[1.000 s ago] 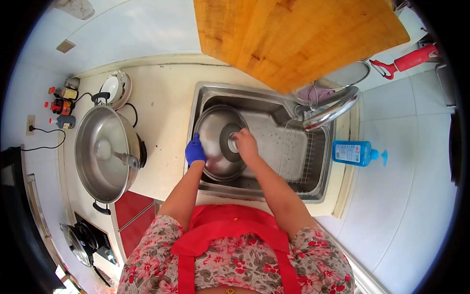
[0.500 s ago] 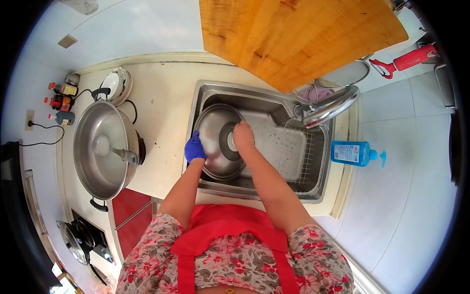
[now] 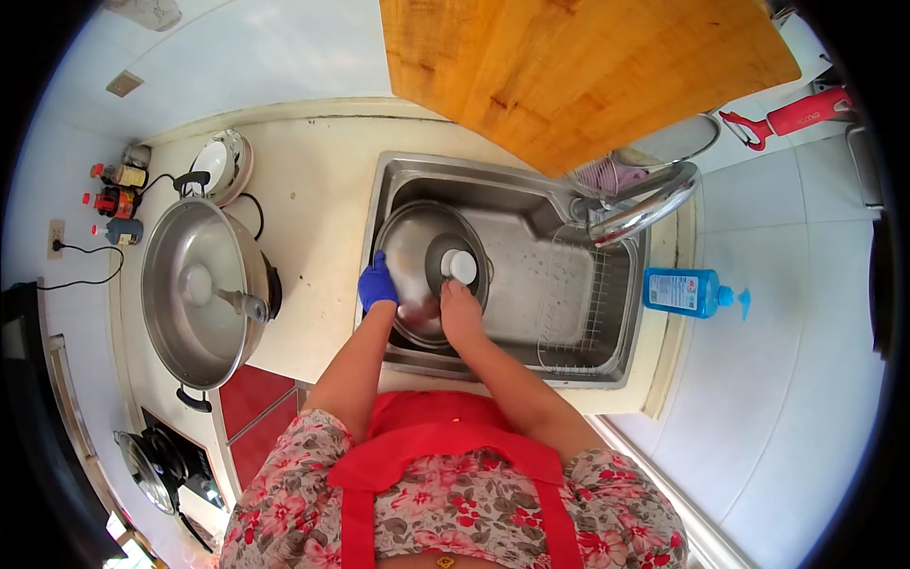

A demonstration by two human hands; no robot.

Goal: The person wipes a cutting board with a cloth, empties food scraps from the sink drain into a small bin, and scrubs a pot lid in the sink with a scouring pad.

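Observation:
A round steel lid (image 3: 414, 247) with a darker ring and a white knob (image 3: 460, 266) lies tilted in the left part of the sink (image 3: 517, 256). My left hand (image 3: 377, 283), in a blue glove, grips the lid's left rim, thumb on top. My bare right hand (image 3: 460, 308) is on the lid just below the knob, its fingers curled in. Whether a small thing is inside those fingers is hidden.
A wire rack (image 3: 578, 303) stands in the sink's right side, under the faucet (image 3: 645, 209). A blue soap bottle (image 3: 682, 291) is at right. A large steel pan (image 3: 180, 303) with a ladle sits left. A wooden board (image 3: 569, 76) overhangs the back.
My right hand has moved from over the knob to just below it, uncovering the white knob. My left hand keeps its grip on the rim.

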